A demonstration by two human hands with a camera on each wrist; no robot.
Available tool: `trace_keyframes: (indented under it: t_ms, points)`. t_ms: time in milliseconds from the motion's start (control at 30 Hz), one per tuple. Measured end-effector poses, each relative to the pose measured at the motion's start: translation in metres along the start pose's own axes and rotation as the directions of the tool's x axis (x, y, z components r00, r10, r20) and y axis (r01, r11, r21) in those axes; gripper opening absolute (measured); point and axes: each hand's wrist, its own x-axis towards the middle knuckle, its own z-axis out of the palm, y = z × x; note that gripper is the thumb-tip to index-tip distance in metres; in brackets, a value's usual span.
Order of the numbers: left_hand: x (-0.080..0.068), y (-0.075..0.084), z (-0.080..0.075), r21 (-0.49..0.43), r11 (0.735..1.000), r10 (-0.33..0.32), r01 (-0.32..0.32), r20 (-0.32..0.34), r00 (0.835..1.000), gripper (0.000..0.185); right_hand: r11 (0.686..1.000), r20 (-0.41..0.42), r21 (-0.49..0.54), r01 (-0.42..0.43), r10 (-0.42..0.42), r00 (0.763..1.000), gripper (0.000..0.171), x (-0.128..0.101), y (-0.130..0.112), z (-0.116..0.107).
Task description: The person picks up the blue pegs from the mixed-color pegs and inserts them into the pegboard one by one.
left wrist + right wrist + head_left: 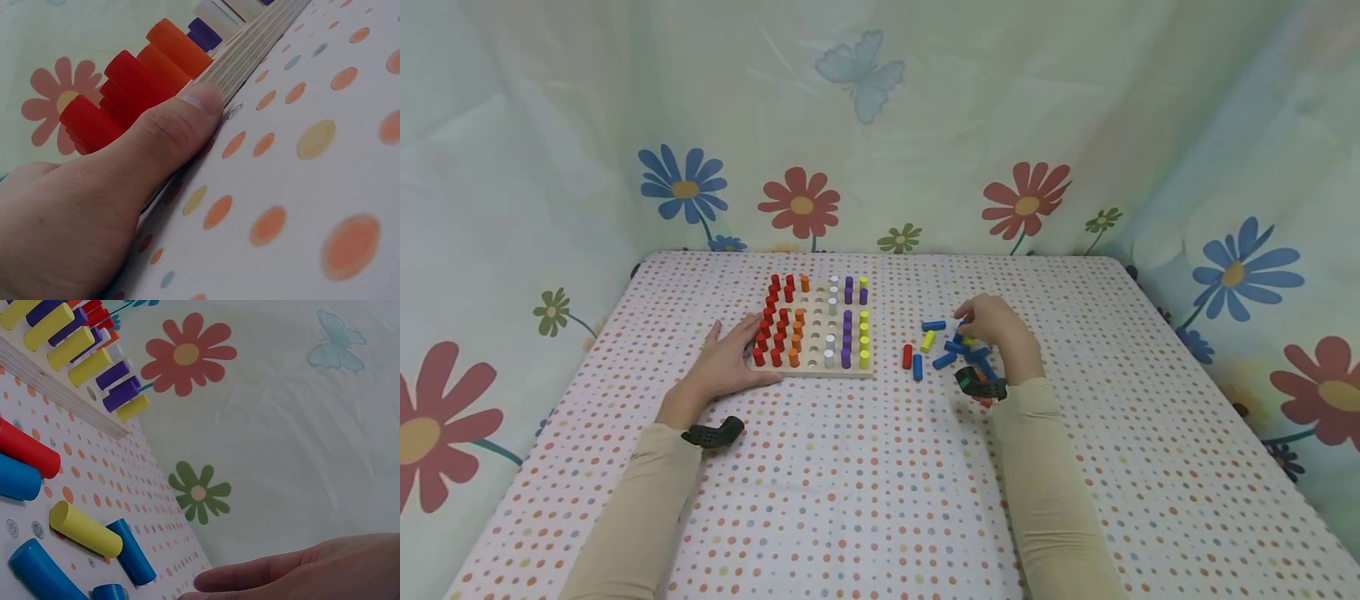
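From the head camera, the left hand (pixel 730 360) lies flat on the dotted tablecloth (pixel 865 483) with fingers straight, touching the left edge of the wooden pegboard (pixel 816 367). The board holds upright red, orange, white, purple and yellow pegs. To its right lies a loose scatter: a red peg (pixel 907 357), a yellow peg (pixel 928 341) and several blue pegs (pixel 934 326). The right hand (pixel 996 325) sits over the far side of this scatter, fingers curled down among the blue pegs; whether it pinches one cannot be told.

In the left wrist view, the thumb (pixel 181 119) presses against the layered plywood edge of the board, with red pegs (pixel 94 122) and orange pegs (pixel 178 44) standing just above it.

In the right wrist view, the fingers (pixel 300 569) show at the bottom edge, above the cloth, holding nothing visible. The loose pegs lie to their left, and the board sits beyond them.
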Motion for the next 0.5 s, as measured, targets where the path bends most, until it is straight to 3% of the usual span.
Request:
trace_keyframes:
  t_ms: [333,500]
  points:
    - [0.0005,-0.0019,0.0015,0.011,1.000,-0.008,0.008,-0.014,1.000,0.124,1.000,-0.089,0.028,-0.003,0.005,0.996,0.021,0.0001,-0.0041,-0.0020]
    - [0.0005,-0.0010,0.0020,0.013,1.000,-0.012,0.012,-0.007,1.000,0.124,1.000,-0.136,-0.006,0.023,-0.023,0.991,0.022,0.0012,-0.0097,0.0010]
